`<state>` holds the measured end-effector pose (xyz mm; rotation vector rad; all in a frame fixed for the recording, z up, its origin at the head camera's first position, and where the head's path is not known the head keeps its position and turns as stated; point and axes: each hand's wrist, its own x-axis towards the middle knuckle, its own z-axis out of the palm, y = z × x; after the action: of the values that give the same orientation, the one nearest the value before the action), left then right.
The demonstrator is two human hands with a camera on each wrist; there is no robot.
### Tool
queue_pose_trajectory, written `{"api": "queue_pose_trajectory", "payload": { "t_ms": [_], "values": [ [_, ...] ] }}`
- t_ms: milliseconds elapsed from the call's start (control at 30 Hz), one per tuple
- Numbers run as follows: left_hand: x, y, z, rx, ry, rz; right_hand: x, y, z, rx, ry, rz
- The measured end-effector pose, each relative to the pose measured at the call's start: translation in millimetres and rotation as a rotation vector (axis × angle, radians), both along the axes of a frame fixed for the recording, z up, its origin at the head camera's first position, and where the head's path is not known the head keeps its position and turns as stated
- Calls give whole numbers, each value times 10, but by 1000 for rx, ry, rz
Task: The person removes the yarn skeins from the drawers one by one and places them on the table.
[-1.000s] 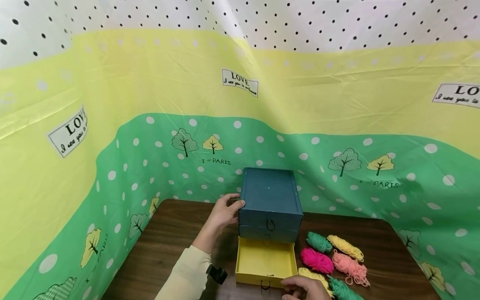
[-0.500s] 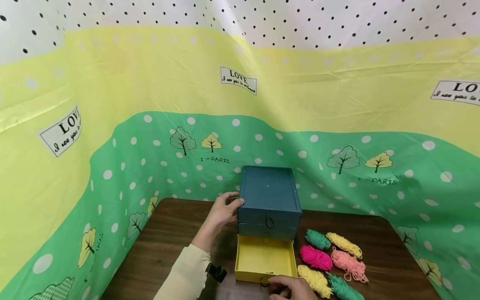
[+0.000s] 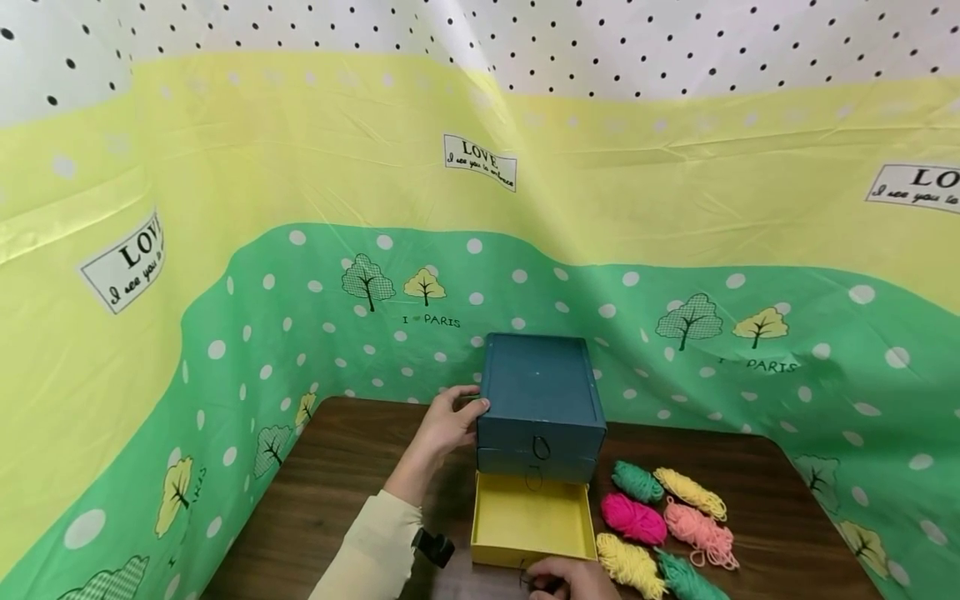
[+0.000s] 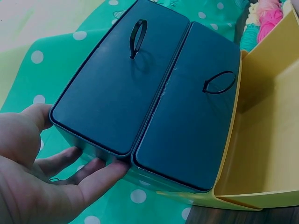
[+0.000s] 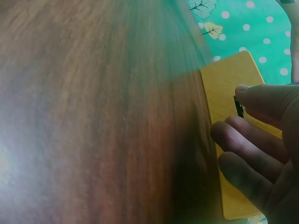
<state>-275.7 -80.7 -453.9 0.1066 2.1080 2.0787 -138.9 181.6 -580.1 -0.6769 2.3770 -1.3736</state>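
A blue drawer unit [image 3: 540, 383] stands at the back of the table, with a yellow drawer [image 3: 525, 521] pulled out at its bottom. That drawer holds nothing. My left hand [image 3: 450, 423] rests against the unit's left side, its fingers spread and touching the blue wall in the left wrist view. At the yellow drawer's front, my right hand [image 3: 573, 578] pinches a small black loop handle [image 5: 238, 107] between thumb and forefinger, the other fingers half bent beside the drawer face. Two blue drawer fronts, each with a black loop [image 4: 138, 39], are closed above.
Several skeins of yarn lie right of the yellow drawer, among them a magenta skein [image 3: 633, 518], a salmon skein [image 3: 701, 533] and a green skein [image 3: 637, 482]. A green and yellow printed curtain [image 3: 405, 350] hangs behind the brown wooden table [image 3: 345, 450].
My right hand has moved left along the yellow drawer's front, from near its right corner to the loop handle. The left hand stays against the unit.
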Motion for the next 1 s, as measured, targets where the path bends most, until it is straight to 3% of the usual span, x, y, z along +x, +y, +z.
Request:
{"api": "queue_pose_trajectory", "payload": {
  "t_ms": [367,733,1000],
  "values": [
    [-7,-2,-3,14,-5,-1,-9,-72,-108,67,37,17],
    [-20,1,-3,26,-12,-6,78,-168,-40,153,107,-207],
    [-12,0,0,31,-14,-5,77,-190,-18,158,108,-252]
  ]
}}
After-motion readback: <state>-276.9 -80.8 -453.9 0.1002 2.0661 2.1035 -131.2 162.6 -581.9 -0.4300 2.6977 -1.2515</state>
